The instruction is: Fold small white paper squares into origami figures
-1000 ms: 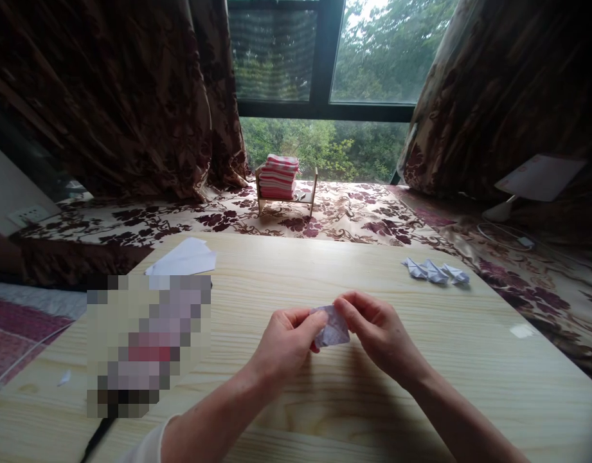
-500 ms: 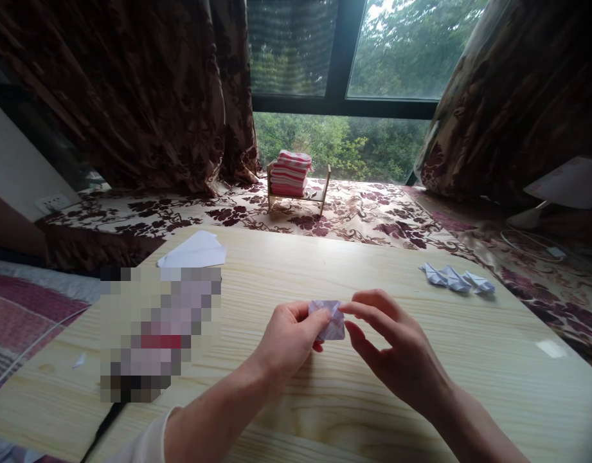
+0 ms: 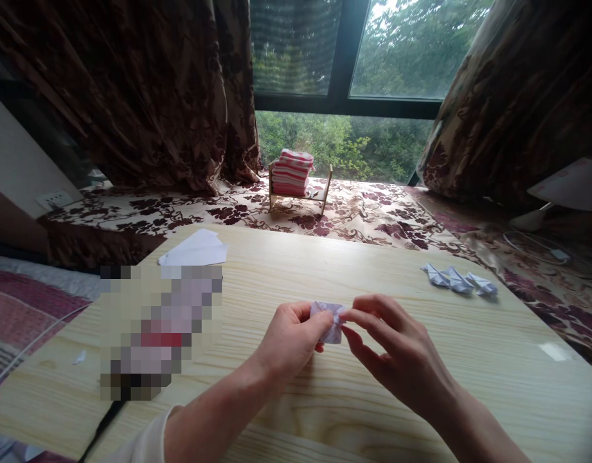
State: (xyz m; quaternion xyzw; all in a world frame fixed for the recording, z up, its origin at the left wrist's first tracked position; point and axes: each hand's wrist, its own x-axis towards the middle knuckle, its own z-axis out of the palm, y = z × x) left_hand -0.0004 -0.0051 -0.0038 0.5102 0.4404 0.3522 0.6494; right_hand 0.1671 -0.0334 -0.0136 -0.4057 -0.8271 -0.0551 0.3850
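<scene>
Evidently the folding work is sitting somewhere in its middle. The left hand [image 3: 288,341] is pinching a small folded paper [image 3: 330,319] between thumb and fingers, its grip closed narrowly on the piece's left side. The right hand [image 3: 396,360] is meeting it from the other side, with thumb and forefinger nipping the right edge, so that grip is also narrow and holding the paper. The piece is hovering just above the surface [image 3: 324,270], near its middle and close to the person.

The paper is already showing several creases and is looking compact, so some folds appear to be done. Its shape is not yet matching the pointed finished pieces [image 3: 458,281], three or so, lying in a row well apart on the right of the surface. By that comparison, more folding is probably remaining. How many folds are left cannot be told from this view. A larger white folded sheet [image 3: 194,249] is lying at the far left edge, untouched, and a tiny scrap [image 3: 78,357] is resting near the left corner.

As for containers, only one is showing: a little wooden rack [image 3: 328,183] standing on the flowered window ledge beyond the surface. It is carrying a stack of striped cloths [image 3: 292,173], filling its left part, while its right part is looking mostly bare.
</scene>
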